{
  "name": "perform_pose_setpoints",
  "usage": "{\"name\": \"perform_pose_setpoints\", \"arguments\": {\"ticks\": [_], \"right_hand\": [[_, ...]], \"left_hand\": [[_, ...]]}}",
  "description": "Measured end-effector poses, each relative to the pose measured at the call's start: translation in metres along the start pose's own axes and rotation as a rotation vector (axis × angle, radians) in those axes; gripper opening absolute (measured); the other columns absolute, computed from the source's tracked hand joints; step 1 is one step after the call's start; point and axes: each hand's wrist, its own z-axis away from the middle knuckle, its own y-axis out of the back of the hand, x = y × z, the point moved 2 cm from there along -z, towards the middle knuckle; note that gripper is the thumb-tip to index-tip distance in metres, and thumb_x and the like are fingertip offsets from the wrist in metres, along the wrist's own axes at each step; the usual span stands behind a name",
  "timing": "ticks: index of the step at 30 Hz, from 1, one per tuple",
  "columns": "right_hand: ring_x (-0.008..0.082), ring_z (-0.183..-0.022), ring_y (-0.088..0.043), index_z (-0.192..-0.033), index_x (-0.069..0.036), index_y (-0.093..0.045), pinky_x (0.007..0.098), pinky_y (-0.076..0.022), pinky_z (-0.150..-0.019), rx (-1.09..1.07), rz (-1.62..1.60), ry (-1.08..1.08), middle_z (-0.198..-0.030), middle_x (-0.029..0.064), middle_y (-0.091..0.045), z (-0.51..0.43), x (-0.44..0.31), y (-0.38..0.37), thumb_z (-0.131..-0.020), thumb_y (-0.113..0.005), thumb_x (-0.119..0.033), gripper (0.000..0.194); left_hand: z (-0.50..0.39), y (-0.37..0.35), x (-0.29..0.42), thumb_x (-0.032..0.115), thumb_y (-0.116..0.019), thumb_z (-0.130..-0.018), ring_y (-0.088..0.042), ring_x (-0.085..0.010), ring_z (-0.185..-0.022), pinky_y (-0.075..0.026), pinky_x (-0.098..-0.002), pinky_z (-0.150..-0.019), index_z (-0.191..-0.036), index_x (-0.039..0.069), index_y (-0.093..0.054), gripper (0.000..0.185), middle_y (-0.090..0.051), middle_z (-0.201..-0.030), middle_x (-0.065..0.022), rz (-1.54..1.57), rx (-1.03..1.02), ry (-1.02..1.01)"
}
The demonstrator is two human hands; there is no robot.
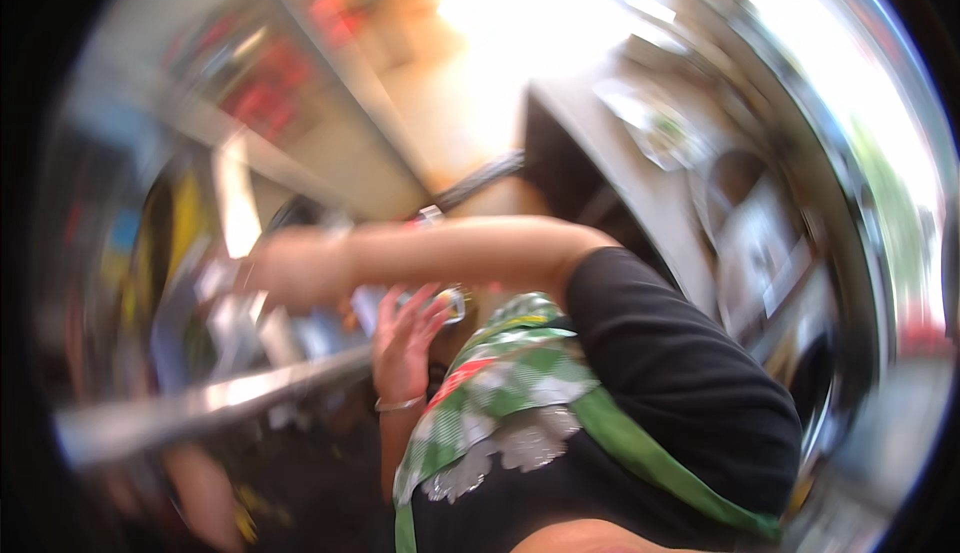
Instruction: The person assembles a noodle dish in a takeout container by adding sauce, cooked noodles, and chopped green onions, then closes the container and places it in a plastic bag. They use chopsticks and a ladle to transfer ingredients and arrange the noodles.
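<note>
Across the middle of the view stretches my right arm, bare below a black sleeve. My right hand [251,275] is at its far left end, strongly blurred, beside a pale thing [217,279]; whether it grips this cannot be told. Below the forearm, my left hand [405,343] is raised with its fingers apart, holding nothing visible, and a thin bracelet circles its wrist. Close to its fingertips is a small shiny thing [453,305], too blurred to name. A green and white checked apron [502,380] covers my front.
A long metal edge [247,388] runs along the lower left, with what looks like a bare limb [199,485] below it. On the right, a pale counter [637,170] bears a whitish item with something green [664,129]. Blurred red things [270,92] lie at the upper left.
</note>
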Motion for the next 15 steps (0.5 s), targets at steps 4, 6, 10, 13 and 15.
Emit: {"name": "perform_pose_setpoints", "arguments": {"ticks": [4, 6, 10, 13, 15], "right_hand": [[0.0324, -0.099, -0.061, -0.123, -0.01, -0.056, 0.039, -0.0531, -0.081, 0.27, 0.196, -0.223, -0.127, 0.0143, -0.05, 0.119, -0.008, 0.01, -0.087, -0.059, -0.012, 0.036], [0.0311, -0.1, -0.06, -0.116, -0.009, -0.059, 0.0391, -0.0525, -0.083, 0.246, 0.32, -0.697, -0.119, 0.0128, -0.056, 0.228, -0.023, 0.032, -0.087, -0.057, -0.009, 0.029], [0.0332, -0.101, -0.059, -0.107, -0.008, -0.062, 0.0414, -0.0507, -0.083, 0.521, 0.957, -1.454, -0.107, 0.0149, -0.062, 0.455, -0.145, 0.075, -0.081, -0.057, -0.01, 0.027], [0.0344, -0.093, -0.058, -0.118, -0.005, -0.048, 0.0434, -0.0517, -0.079, 0.589, 1.373, -2.284, -0.106, 0.0197, -0.056, 0.576, -0.281, 0.074, -0.087, -0.045, -0.006, 0.031], [0.0362, -0.099, -0.058, -0.14, -0.012, -0.031, 0.0448, -0.0522, -0.082, 0.719, 1.26, -2.801, -0.115, 0.0256, -0.051, 0.632, -0.367, 0.053, -0.089, -0.045, -0.006, 0.053]], "left_hand": [[-0.049, 0.018, -0.033, 0.021, -0.063, -0.091, -0.056, -0.0338, -0.114, -0.044, -0.0433, -0.1, -0.134, 0.0, -0.037, 0.055, -0.051, -0.129, -0.0225, -0.077, -0.035, 0.343], [-0.076, 0.009, -0.054, 0.021, -0.06, -0.093, -0.056, -0.034, -0.113, -0.046, -0.0427, -0.098, -0.133, 0.0, -0.04, 0.049, -0.053, -0.127, -0.0227, -0.11, -0.179, 0.529], [-0.137, -0.038, -0.083, 0.019, -0.054, -0.096, -0.06, -0.0319, -0.108, -0.051, -0.0383, -0.092, -0.13, -0.001, -0.045, 0.04, -0.057, -0.122, -0.0219, -0.298, -0.424, 0.667], [-0.166, -0.098, -0.089, 0.018, -0.052, -0.097, -0.061, -0.0297, -0.105, -0.051, -0.0364, -0.09, -0.129, 0.0, -0.046, 0.037, -0.058, -0.118, -0.0197, -0.463, -0.553, 0.686], [-0.168, -0.15, -0.123, 0.017, -0.052, -0.097, -0.062, -0.029, -0.105, -0.052, -0.0358, -0.089, -0.13, 0.001, -0.046, 0.037, -0.059, -0.118, -0.0193, -0.487, -0.657, 0.709]]}}
